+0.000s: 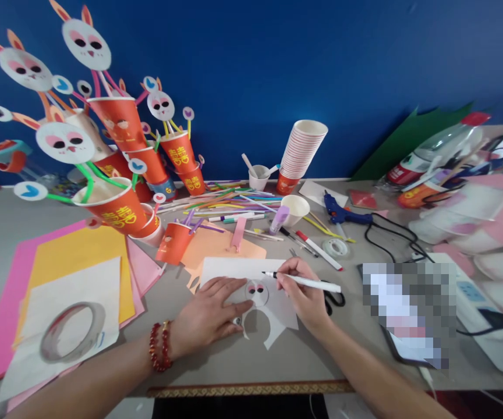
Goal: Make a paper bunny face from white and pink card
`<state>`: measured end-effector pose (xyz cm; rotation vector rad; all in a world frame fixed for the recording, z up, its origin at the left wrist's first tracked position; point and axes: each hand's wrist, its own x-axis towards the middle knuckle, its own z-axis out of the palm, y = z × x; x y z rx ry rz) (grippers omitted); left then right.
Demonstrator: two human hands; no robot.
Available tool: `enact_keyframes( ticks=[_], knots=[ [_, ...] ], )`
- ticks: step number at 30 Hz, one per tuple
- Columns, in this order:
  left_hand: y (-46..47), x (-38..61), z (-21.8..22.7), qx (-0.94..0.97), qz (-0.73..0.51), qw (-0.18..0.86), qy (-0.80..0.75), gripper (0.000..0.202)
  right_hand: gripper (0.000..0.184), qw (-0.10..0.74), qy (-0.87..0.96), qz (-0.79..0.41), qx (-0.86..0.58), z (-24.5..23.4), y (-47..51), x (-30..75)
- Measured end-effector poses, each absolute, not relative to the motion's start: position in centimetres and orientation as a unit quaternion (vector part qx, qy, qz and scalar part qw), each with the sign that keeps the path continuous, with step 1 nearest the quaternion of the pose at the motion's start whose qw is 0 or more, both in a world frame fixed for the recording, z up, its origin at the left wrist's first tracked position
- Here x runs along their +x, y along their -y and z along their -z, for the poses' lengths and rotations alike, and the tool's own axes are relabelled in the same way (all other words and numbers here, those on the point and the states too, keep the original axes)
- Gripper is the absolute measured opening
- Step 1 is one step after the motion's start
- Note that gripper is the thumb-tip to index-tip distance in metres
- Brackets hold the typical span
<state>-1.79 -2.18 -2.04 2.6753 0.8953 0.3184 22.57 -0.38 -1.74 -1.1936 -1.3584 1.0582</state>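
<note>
My left hand (210,314) lies flat with fingers stretched out, pressing down a white paper sheet (273,311) on the grey table (277,361). On that sheet is a small round bunny face (257,291) with pink eye patches. My right hand (301,294) pinches a white marker pen (308,282) whose dark tip points left, just above the face. A cut-out curve shows in the paper below the face. A red bead bracelet (160,346) is on my left wrist.
Orange paper cups with bunny faces on straws (116,203) crowd the back left. Coloured paper sheets and a tape roll (70,331) lie at left. A cup stack (301,148), blue glue gun (341,212), scissors (334,299), loose straws and a phone (404,314) fill the middle and right.
</note>
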Motion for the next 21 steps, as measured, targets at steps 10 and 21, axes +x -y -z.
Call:
enact_keyframes(
  ticks=[10, 21],
  knots=[
    [2.2, -1.8, 1.4, 0.921, -0.157, 0.17, -0.312, 0.04, 0.018, 0.526, 0.554, -0.44, -0.473, 1.3, 0.6, 23.1],
    [2.4, -0.5, -1.6, 0.887, -0.174, 0.216, -0.369, 0.015, 0.016, 0.491, 0.638, -0.466, -0.368, 0.5, 1.9, 22.8]
  ],
)
